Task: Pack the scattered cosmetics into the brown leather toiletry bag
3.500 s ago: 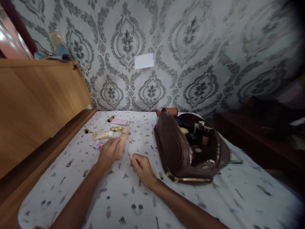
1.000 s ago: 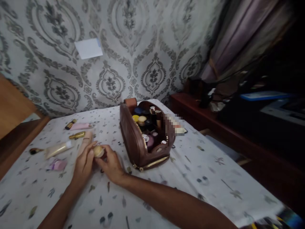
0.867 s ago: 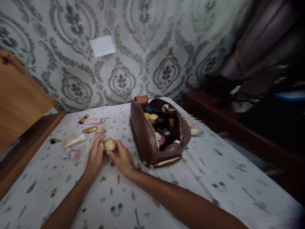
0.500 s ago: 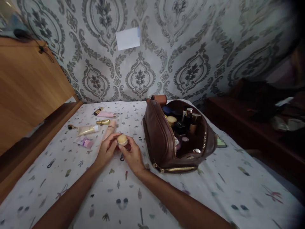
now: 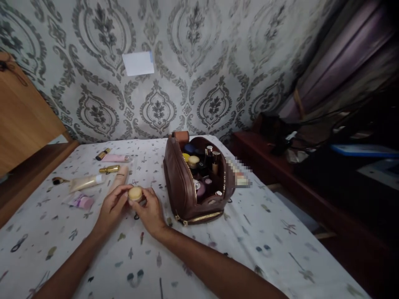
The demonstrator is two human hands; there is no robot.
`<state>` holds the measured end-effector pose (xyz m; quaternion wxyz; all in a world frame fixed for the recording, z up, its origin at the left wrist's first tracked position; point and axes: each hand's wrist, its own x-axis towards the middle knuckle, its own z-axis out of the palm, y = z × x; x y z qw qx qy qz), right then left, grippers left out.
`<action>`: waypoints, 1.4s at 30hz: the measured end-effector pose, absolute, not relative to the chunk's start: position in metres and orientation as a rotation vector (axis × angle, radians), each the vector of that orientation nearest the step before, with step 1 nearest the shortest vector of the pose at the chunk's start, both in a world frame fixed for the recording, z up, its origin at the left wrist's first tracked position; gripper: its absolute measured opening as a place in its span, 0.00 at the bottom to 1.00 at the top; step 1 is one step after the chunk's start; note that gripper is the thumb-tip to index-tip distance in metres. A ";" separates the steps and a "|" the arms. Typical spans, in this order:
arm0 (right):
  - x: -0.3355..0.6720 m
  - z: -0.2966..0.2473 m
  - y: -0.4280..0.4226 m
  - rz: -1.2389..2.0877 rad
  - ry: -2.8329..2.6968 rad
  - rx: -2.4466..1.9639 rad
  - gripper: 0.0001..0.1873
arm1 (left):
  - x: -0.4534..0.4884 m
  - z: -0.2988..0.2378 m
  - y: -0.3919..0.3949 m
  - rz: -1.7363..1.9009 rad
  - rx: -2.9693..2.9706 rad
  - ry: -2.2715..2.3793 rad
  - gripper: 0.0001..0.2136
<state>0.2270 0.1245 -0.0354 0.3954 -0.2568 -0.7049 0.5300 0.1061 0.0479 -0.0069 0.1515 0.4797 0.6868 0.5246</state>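
A small round jar with a pale yellow lid (image 5: 135, 194) sits between both my hands just above the patterned bedsheet (image 5: 218, 257). My left hand (image 5: 111, 208) pinches it from the left and my right hand (image 5: 150, 211) grips it from the right. To the right stands an open brown leather makeup bag (image 5: 182, 185) filled with several bottles and jars. A peach tube (image 5: 119, 179) lies just beyond my left hand.
Lying in a row at the left are a cream tube (image 5: 83, 182), a pink packet (image 5: 80, 202), a gold lipstick (image 5: 109, 169) and a pink tube (image 5: 114, 158). A wooden headboard (image 5: 21, 120) rises at the left. A dark wooden ledge (image 5: 280, 166) runs along the right.
3.5 s ago my hands lay on the sheet by the peach tube with no jar; since a second ago both have held the yellow-lidded jar. Only the view has swung about.
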 end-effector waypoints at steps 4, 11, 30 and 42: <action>0.226 -0.037 0.124 1.410 -1.714 -0.630 0.26 | 0.107 -0.007 0.049 1.539 1.372 1.963 0.17; 0.222 -0.044 0.128 1.501 -1.632 -0.534 0.21 | 0.107 -0.009 0.052 1.566 1.408 1.953 0.15; 0.225 -0.029 0.129 1.674 -1.526 -0.598 0.25 | 0.115 -0.016 0.054 1.500 1.528 1.749 0.22; 0.228 -0.026 0.128 1.720 -1.478 -0.588 0.24 | 0.111 -0.012 0.048 1.507 1.570 1.768 0.15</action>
